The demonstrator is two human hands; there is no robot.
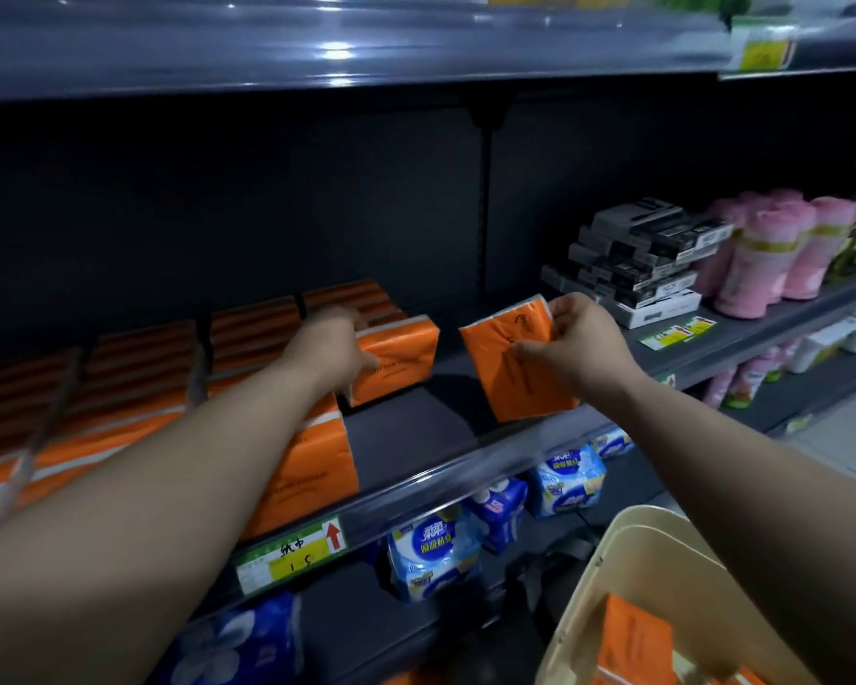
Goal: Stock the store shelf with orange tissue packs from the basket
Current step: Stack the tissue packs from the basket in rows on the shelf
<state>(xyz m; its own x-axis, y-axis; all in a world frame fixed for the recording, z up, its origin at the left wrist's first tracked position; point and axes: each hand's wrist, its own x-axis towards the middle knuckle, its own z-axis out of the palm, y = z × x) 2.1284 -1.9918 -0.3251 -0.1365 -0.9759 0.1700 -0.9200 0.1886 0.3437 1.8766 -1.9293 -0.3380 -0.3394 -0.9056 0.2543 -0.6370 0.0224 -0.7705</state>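
My left hand (334, 346) grips one orange tissue pack (401, 355) from above, holding it on the dark shelf (416, 427) just right of the stocked rows. My right hand (576, 341) pinches the right edge of a second orange tissue pack (510, 373), tilted and held above the shelf's front edge. Rows of orange packs (134, 388) fill the shelf's left part, several deep. The cream basket (648, 556) sits at the bottom right with another orange pack (636, 640) inside it.
Black-and-white boxes (648, 259) and pink rolls (772, 249) stand on the shelf further right. Blue-and-white packs (436, 551) fill the shelf below. A price label (292, 556) is on the front rail. Another shelf (317, 47) hangs overhead.
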